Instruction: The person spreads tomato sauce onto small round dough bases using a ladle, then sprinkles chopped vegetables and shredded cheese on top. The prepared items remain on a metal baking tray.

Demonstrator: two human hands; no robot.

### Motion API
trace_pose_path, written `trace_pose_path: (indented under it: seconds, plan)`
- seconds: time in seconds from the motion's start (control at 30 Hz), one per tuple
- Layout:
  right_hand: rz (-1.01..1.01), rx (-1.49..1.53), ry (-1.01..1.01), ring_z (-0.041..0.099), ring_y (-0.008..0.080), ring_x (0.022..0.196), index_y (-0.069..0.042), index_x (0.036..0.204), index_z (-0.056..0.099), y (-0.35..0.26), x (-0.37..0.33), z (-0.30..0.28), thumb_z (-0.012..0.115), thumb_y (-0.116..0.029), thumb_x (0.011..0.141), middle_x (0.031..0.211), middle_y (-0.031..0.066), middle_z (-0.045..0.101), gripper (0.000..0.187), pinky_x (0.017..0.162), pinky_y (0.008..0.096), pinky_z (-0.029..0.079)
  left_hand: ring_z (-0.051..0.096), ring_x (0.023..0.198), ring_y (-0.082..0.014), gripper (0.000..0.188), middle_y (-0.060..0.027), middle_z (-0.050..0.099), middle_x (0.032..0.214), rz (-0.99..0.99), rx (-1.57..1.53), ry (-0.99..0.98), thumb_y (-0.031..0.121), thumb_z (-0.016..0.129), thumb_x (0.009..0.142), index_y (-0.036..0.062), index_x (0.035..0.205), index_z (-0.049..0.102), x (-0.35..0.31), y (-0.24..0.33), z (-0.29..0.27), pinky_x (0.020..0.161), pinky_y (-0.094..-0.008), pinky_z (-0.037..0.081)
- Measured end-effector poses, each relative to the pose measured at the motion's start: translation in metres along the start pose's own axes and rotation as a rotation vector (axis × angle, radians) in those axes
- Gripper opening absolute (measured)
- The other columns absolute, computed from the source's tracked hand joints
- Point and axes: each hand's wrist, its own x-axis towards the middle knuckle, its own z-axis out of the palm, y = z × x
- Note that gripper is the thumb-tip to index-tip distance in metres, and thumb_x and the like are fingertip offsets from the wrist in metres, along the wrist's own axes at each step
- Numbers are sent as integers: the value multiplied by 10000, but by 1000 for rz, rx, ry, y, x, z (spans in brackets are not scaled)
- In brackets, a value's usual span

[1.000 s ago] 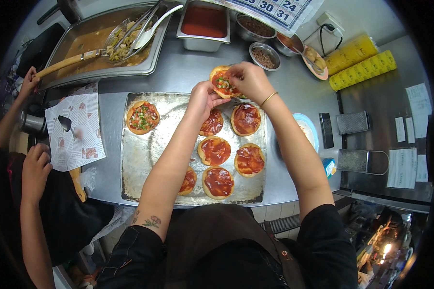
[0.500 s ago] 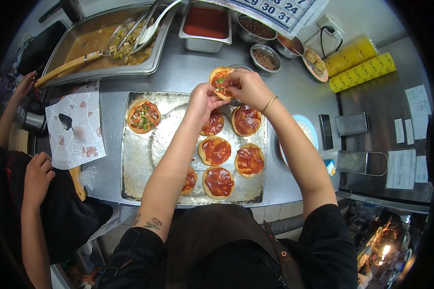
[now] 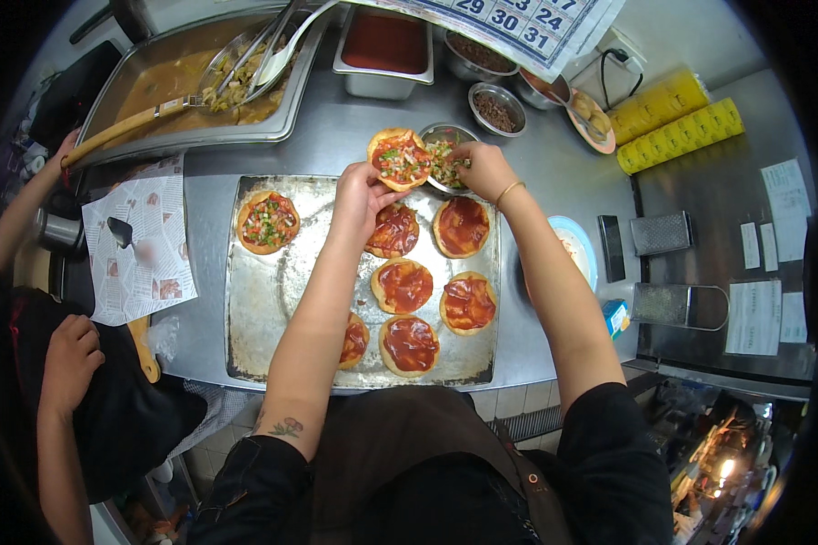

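A small round pizza base [image 3: 400,158], spread with red sauce and scattered with chopped vegetables, rests in the closed fingers of my left hand [image 3: 360,195] above the tray's far edge. Just right of it, my right hand [image 3: 487,171] reaches into a metal bowl of chopped vegetables [image 3: 443,162], fingertips drawn together among the pieces. Below lies a worn metal baking tray [image 3: 264,341]. Several bases with only red sauce [image 3: 403,286] sit on its right side, some partly covered by my left arm. One topped base [image 3: 268,222] lies at its far left corner.
A large pan of brown stew [image 3: 145,82] and a tub of red sauce [image 3: 386,45] stand at the back. Behind my right hand is a bowl of dark crumbled filling [image 3: 497,109]. Graters [image 3: 662,233] hang at right. At left, a co-worker's hand [image 3: 73,350] shows near printed paper [image 3: 141,236].
My right hand has moved from over the base down into the vegetable bowl. My left hand has shifted slightly left with the base, whose topping now shows fully.
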Motion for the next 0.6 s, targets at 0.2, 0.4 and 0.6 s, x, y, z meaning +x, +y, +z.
trace_pose_path:
  seconds: [0.2, 0.4, 0.6]
  plan:
    - [132, 7, -81, 601, 325, 880, -77, 914, 680, -14, 8, 8, 621, -106, 708, 911, 174, 635, 216, 835, 385, 469, 611, 921, -311, 298, -222, 541, 1066, 23, 32, 32, 101, 397, 822, -102, 1037, 430, -1, 1, -4, 761, -400, 553]
    - [259, 73, -72, 636, 293, 792, -70, 909, 669, -1, 19, 11, 664, -137, 711, 906, 163, 643, 209, 750, 355, 504, 612, 893, -320, 281, -227, 527, 1030, 30, 39, 61, 62, 415, 804, -82, 1042, 375, -7, 5, 8, 733, -418, 558]
    - [254, 799, -74, 643, 163, 759, -11, 915, 658, -38, 24, -20, 636, -27, 749, 867, 99, 667, 168, 727, 279, 511, 611, 872, -328, 283, -237, 512, 1021, 8, 22, 25, 55, 414, 804, -81, 1040, 336, -6, 2, 10, 716, -431, 560]
